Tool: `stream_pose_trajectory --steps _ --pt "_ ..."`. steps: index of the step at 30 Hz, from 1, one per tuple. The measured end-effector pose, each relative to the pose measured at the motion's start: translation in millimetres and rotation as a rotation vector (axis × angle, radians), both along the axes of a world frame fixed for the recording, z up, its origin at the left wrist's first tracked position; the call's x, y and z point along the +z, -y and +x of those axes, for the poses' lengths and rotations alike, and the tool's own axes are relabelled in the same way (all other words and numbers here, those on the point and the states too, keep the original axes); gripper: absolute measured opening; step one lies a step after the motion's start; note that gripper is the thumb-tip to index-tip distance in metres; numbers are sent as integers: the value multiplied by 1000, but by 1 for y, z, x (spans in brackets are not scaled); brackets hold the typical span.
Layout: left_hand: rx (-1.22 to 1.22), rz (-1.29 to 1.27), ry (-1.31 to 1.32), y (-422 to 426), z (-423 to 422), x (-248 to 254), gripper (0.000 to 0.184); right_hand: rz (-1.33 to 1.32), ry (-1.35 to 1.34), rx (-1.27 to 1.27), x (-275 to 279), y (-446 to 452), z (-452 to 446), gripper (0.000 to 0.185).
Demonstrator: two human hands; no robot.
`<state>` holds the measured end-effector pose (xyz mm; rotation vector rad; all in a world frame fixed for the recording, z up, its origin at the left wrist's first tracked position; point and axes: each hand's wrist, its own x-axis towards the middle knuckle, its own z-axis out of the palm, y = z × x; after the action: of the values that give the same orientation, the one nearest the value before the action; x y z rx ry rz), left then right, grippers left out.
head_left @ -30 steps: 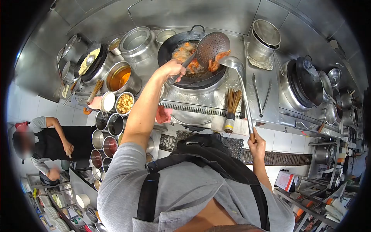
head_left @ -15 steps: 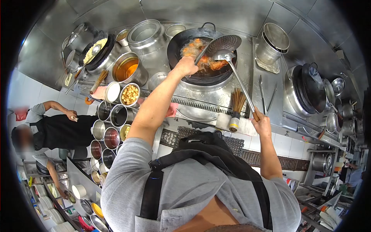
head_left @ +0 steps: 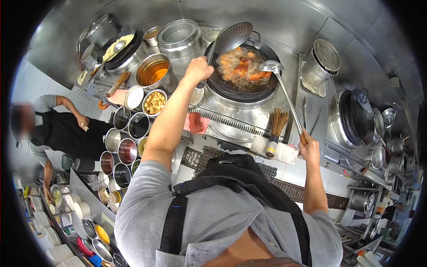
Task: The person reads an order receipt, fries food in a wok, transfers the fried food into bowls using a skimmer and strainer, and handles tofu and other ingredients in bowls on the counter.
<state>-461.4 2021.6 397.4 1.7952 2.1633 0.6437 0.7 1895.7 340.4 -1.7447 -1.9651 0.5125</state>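
Note:
My left hand (head_left: 199, 70) is closed round the handle of a perforated skimmer (head_left: 234, 35), whose bowl is raised over the far left rim of the wok (head_left: 275, 52). Orange-brown pieces of food (head_left: 241, 68) bubble in hot oil inside the wok. My right hand (head_left: 310, 151) grips the wooden end of a long-handled ladle (head_left: 289, 100). The ladle's bowl sits at the wok's right side, by the frying food. Just left of my right hand stands a bamboo wok brush (head_left: 276, 129) on the stove's front edge.
Left of the wok are a pot of amber liquid (head_left: 153, 73), a container of browned cubes (head_left: 155, 102) and several ingredient pots. Tongs (head_left: 316, 121) and a strainer on a pot (head_left: 326, 55) are at right. A co-worker in a black apron (head_left: 66, 138) stands at far left.
The skimmer has moved up and left, away from the middle of the wok, so more of the frying food shows. The ladle's bowl has shifted slightly toward the wok's right side.

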Motion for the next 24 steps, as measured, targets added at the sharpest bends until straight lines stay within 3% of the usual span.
stream_pose_trajectory --steps 6,13,19,24 --pt "178 -180 91 17 -11 -14 40 132 99 144 18 -62 -49 51" --pt "242 -207 189 31 -16 -27 40 166 538 380 50 -170 -120 51" --pt "271 -192 214 34 -14 -32 40 116 709 437 91 -176 -132 39" --pt "238 -192 200 26 -9 -31 41 91 736 431 83 -183 -122 35"
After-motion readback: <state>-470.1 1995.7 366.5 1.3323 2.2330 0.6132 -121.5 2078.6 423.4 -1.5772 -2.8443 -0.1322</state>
